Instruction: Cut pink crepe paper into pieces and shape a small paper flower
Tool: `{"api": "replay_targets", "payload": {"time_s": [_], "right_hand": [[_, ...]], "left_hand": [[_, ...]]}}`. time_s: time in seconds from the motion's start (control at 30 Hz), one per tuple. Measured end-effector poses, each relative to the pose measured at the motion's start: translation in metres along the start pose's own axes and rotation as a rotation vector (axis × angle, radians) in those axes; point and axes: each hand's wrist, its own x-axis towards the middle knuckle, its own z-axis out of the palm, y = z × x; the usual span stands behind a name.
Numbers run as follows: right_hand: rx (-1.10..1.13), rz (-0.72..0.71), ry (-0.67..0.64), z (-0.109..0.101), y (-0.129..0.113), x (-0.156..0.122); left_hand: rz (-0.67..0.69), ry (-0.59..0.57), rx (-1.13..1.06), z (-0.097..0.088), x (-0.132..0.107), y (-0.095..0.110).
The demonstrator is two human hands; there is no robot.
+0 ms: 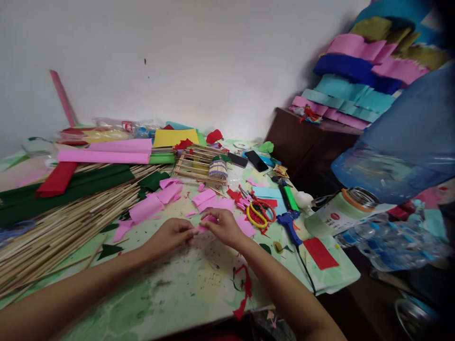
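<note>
The pink piece [208, 224] was above the near half of the table [135, 303], between the two hands. The left hand [173, 238] pinched its nine o'clock end between closed fingers [188, 232]; the right hand [224, 227] gripped it from three o'clock, thumb and forefinger curled together over it. Much of the piece was hidden, so its shape could not be told.

The likeliest trouble was a tear or an unwanted crease: the piece looked thin, and two tight pinches so near each other could pull it unevenly. If one pinch slipped, it could fall among the pink scraps [209, 201] at twelve o'clock and be hard to pick out, being the same colour.

The scissors [259, 215], just past the right hand towards two o'clock, could nick or snag a wrist swung that way. The glue gun [289, 226] lay at three o'clock, its cord [306, 271] hanging over the edge; a sleeve or elbow catching it could drag the tool down. If hot, which could not be seen, it might also burn. At five o'clock, red scraps [245, 290] near the right forearm could cling to it.
</note>
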Motion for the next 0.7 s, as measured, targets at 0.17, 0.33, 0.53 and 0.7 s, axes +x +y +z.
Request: {"api": "replay_targets", "payload": {"time_s": [0.17, 0.33, 0.53, 0.7], "right_hand": [[0.027, 0.036, 0.008, 0.000, -0.001, 0.001], [-0.124, -0.002, 0.070, 0.011, -0.005, -0.003], [-0.603, 0.147, 0.118, -0.026, -0.002, -0.008], [-0.915, 0.527, 0.201, -0.080, 0.036, -0.019]], "left_hand": [[0.030, -0.016, 0.140, -0.007, -0.001, 0.008], [0.178, -0.027, 0.197, -0.006, 0.006, 0.004], [-0.028, 0.041, -0.269, -0.002, 0.015, -0.010], [-0.119, 0.271, -0.547, -0.018, 0.023, -0.016]]}}
